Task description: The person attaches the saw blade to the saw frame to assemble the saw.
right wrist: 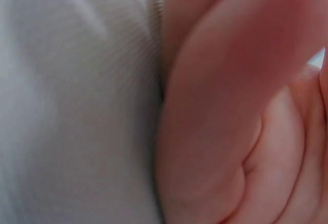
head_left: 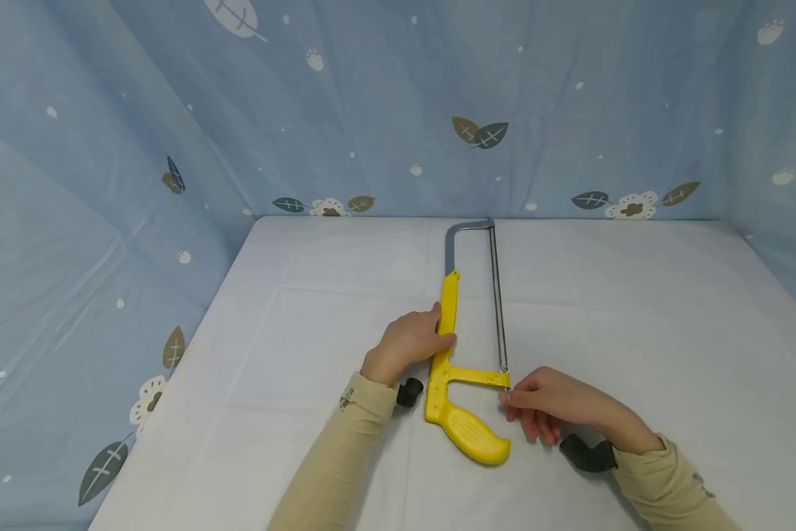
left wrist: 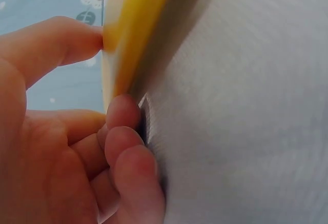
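One yellow hacksaw (head_left: 464,369) lying flat near the middle of the white table (head_left: 670,317), blade end toward the far edge; left hand (head_left: 407,343) gripping its yellow back bar, right hand (head_left: 550,409) pinching the blade's near end beside the handle.

You are working in a makeshift recording booth rather than a real workshop. A flat bench covered with a smooth white cloth (head_left: 637,310) fills the space in front of you, and pale blue fabric sheets printed with leaves and small white flowers (head_left: 371,110) hang as walls on the left, back and right, meeting the bench edge and closing off whatever room lies behind.
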A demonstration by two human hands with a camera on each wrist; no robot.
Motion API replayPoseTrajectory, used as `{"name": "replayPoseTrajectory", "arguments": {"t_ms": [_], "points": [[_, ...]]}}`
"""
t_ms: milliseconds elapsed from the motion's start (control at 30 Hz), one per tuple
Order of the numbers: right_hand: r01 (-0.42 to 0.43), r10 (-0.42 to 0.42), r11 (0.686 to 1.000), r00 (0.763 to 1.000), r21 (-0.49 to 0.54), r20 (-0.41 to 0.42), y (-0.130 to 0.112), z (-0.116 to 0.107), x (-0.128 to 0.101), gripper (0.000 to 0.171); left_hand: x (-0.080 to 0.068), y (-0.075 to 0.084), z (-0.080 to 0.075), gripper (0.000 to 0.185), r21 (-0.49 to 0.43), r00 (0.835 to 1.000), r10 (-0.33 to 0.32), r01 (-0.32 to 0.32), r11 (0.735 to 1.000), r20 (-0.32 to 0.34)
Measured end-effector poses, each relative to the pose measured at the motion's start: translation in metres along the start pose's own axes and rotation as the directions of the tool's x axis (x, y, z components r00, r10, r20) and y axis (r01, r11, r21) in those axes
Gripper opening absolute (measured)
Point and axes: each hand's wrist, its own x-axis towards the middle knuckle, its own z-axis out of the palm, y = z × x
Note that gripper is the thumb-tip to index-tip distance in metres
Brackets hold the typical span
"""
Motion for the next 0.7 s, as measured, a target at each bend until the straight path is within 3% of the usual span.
{"name": "replayPoseTrajectory", "arguments": {"t_ms": [367,700], "points": [[0.070,-0.074,0.997,0.994,0.044,0.084,0.009,-0.009,0.002,0.033,-0.002,0.002,-0.001,0.071,-0.004,1.000,0.011,-0.011,1.000,-0.003],[0.094,-0.095,0.995,0.995,0.015,0.041,0.009,-0.012,0.000,0.030,-0.002,0.002,-0.001,0.072,-0.013,1.000,0.006,-0.006,1.000,0.000]]}}
